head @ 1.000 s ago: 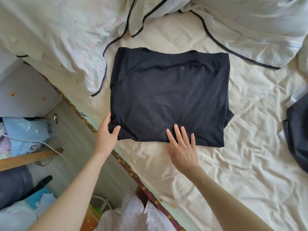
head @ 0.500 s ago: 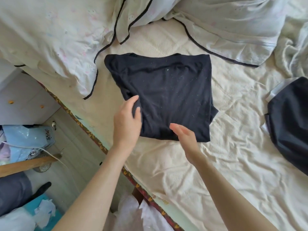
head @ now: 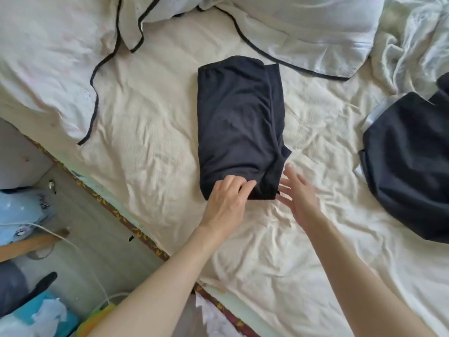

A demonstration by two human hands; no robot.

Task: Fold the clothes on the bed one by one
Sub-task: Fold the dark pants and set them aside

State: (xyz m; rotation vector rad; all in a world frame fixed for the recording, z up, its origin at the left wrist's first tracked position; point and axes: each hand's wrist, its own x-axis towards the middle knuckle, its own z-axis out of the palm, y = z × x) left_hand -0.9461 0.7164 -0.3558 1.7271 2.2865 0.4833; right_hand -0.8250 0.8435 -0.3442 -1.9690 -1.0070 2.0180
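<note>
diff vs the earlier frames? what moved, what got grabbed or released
The black garment was folded once more: its left half went over to the right, so it is now a narrow upright rectangle. The left hand carried that half across and now has its grip on the near edge. The right hand came off the cloth and hovers open beside it. The second dark garment and the bedsheet look unchanged.

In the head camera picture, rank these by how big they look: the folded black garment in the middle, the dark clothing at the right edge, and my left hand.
1. Folded black garment and dark clothing: look alike, and the second is cut off by the frame, so unranked.
2. Left hand: clearly smallest.
</note>
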